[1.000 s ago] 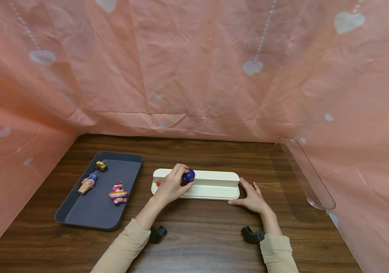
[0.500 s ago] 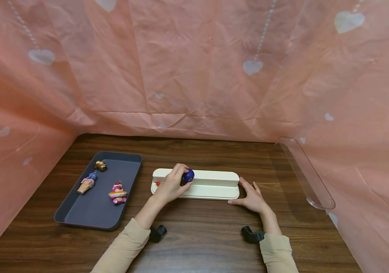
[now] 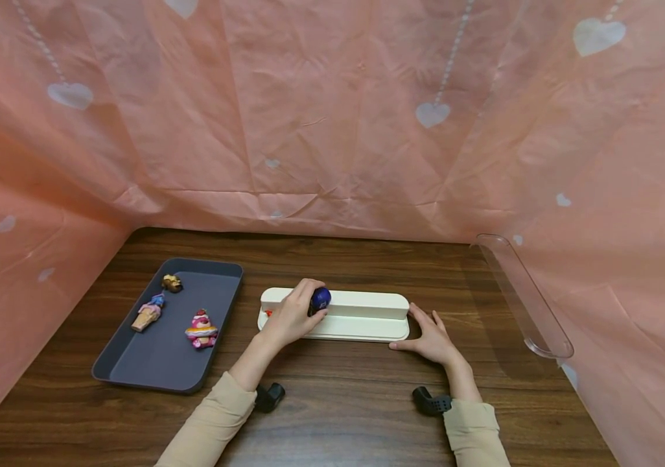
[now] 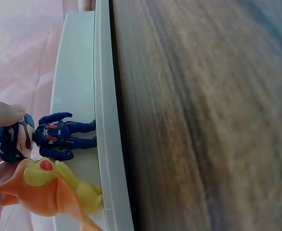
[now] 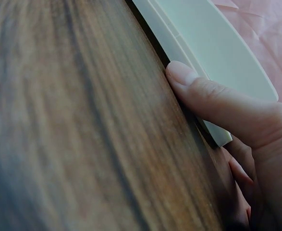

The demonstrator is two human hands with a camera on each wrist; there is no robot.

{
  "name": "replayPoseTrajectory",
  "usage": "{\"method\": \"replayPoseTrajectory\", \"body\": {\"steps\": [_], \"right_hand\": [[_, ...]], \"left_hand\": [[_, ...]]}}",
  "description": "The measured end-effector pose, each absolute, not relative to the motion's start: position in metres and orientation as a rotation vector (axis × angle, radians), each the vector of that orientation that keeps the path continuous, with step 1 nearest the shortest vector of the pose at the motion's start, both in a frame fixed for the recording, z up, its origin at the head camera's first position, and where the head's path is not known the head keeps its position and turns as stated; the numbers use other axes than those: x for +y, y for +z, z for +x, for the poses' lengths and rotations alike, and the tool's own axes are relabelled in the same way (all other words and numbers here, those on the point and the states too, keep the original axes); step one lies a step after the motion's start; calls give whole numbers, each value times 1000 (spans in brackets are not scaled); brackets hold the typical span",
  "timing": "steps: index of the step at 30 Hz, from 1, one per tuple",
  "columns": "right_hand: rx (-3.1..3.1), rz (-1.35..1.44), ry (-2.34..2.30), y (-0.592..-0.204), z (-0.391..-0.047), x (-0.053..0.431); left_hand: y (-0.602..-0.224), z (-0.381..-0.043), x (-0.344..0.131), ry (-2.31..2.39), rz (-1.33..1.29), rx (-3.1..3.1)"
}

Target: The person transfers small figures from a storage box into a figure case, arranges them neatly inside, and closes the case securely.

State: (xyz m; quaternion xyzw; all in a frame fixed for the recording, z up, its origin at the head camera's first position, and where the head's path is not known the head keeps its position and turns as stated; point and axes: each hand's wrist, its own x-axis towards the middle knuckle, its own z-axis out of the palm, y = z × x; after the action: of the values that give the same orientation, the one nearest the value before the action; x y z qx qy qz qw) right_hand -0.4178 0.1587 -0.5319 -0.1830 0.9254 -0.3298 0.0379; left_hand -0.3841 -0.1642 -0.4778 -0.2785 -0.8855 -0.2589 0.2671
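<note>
A figurine in a dark blue superhero suit stands upright on the lower step of a white two-step display stand. My left hand pinches its round blue head between thumb and fingers. Close beside it is an orange-and-yellow figurine, mostly hidden behind my left hand in the head view. At the stand's right end is my right hand, its thumb along the front edge and its fingers round the end.
On the left lies a grey tray with an ice-cream-cone figurine, a pink figurine and a small brown-and-yellow figurine. A clear plastic cover stands at the right by the pink curtain.
The blue head has shifted slightly left together with my left hand's fingers. My right hand and the stand stay in place.
</note>
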Motion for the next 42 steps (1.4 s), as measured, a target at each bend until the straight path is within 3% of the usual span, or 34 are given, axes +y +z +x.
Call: {"method": "replayPoseTrajectory", "body": {"steps": [26,42], "right_hand": [[2841,-526,-985,-530,-417,158],[2833,-529,-989,-531,-417,158]], "left_hand": [[-474,-382,-167,-633,-717,-2360],[-436,-356,-184,-658,-573,-2285]]}}
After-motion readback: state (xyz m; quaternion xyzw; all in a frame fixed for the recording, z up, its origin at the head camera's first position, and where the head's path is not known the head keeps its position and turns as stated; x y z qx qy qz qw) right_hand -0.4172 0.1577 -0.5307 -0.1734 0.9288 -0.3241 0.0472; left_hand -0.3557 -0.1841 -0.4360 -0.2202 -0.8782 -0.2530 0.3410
